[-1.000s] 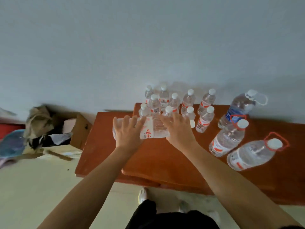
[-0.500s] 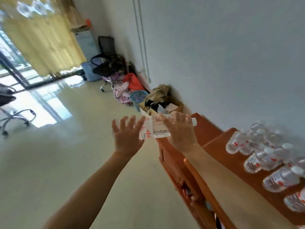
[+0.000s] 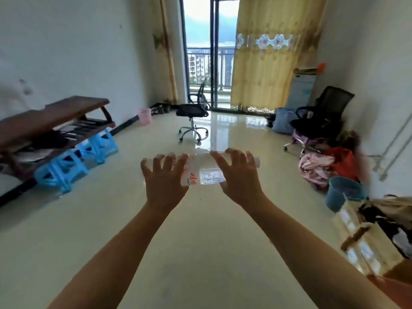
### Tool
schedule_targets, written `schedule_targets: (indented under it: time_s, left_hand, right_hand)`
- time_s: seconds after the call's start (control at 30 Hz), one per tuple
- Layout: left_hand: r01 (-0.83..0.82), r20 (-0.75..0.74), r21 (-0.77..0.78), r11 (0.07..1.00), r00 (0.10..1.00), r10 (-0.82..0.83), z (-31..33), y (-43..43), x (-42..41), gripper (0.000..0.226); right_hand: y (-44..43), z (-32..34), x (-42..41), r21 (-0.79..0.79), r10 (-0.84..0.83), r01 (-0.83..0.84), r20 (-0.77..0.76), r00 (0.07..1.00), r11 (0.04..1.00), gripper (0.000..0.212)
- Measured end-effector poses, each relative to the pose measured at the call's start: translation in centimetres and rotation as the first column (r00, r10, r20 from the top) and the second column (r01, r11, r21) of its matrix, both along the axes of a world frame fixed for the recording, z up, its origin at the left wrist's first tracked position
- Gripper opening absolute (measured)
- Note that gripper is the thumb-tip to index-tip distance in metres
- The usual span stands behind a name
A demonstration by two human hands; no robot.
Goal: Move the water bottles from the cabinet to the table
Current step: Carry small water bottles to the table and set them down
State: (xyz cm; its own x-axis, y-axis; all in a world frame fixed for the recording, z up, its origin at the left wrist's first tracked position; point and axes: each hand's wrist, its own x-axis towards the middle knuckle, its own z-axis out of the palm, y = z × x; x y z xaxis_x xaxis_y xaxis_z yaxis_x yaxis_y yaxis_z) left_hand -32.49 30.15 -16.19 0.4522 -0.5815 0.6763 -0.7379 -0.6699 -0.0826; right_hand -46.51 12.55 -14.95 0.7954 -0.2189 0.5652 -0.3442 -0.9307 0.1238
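A clear water bottle (image 3: 200,172) with a white label and red lettering lies sideways in the air, chest-high above the floor in the middle of the room. My left hand (image 3: 165,178) holds its left end from above, fingers curled over it. My right hand (image 3: 239,175) grips the right half, and the white cap pokes out past its fingers. A low wooden table (image 3: 55,114) stands along the left wall. Only an orange corner of the cabinet (image 3: 399,293) shows at the bottom right.
Blue plastic stools (image 3: 73,161) sit under the table. An office chair (image 3: 192,112) stands ahead near the balcony door, a second black chair (image 3: 323,114) on the right. Along the right wall: a clothes pile (image 3: 321,168), a blue bucket (image 3: 343,192), a cardboard box (image 3: 367,239). A pink bin (image 3: 144,116) stands far left.
The view has swung left, away from the cabinet and its standing bottles, and now faces the open room. Both hands keep hold of the same sideways bottle.
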Motion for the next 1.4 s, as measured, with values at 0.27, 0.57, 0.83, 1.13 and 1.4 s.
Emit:
schedule_targets:
  time_s: [0.27,0.57,0.83,1.13,1.4]
  left_hand:
    - [-0.378,0.023,0.013,0.926,0.926,0.378,-0.5,17.1,16.1,0.065]
    - [-0.540,0.102,0.087,0.837,0.841,0.531,-0.2,27.2,38.3,0.079]
    - [-0.644,0.112,0.101,0.758,0.765,0.635,2.8,36.8,57.1,0.086]
    - [-0.663,0.074,0.043,0.747,0.748,0.659,-0.6,47.9,77.7,0.089]
    - [-0.601,0.047,0.010,0.799,0.799,0.600,0.8,54.7,99.4,0.080]
  right_hand:
    - [13.4,-0.1,23.7,-0.027,0.331,-0.331,-0.012,0.944,0.943,0.098]
    - [22.7,-2.3,50.3,0.064,0.508,-0.512,0.070,0.858,0.856,0.097]
    - [31.9,0.7,72.6,0.143,0.624,-0.631,0.091,0.776,0.763,0.095]
    - [42.9,-0.7,94.4,0.088,0.698,-0.698,0.041,0.715,0.711,0.096]
    - [49.5,0.8,114.2,0.071,0.628,-0.631,0.062,0.775,0.772,0.092]
